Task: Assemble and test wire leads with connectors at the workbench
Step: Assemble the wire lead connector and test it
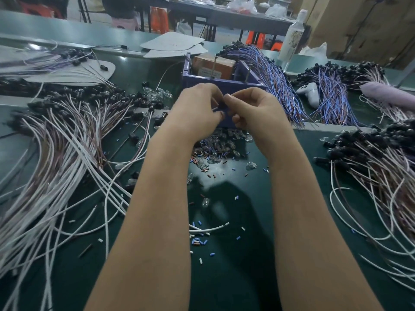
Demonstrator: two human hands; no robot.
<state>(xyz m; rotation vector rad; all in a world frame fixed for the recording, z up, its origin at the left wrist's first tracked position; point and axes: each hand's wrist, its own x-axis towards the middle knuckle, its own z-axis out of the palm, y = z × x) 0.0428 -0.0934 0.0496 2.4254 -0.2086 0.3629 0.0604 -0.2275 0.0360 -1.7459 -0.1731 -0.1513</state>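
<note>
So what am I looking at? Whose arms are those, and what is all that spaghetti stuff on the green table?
This picture comes from a camera worn on a person's head, looking down, so those two bare arms belong to that person. The left hand and right hand meet in the middle and together pinch a small black part; it is too tiny to tell exactly what. Underneath is a dark green worktable. The spaghetti is wire: white and brown wires with black plug ends on the left, blue and purple wires farther back. Behind the hands sits a purple plastic bin, and below them a heap of little clear glass bulbs and tiny cut coloured wire bits.
</note>
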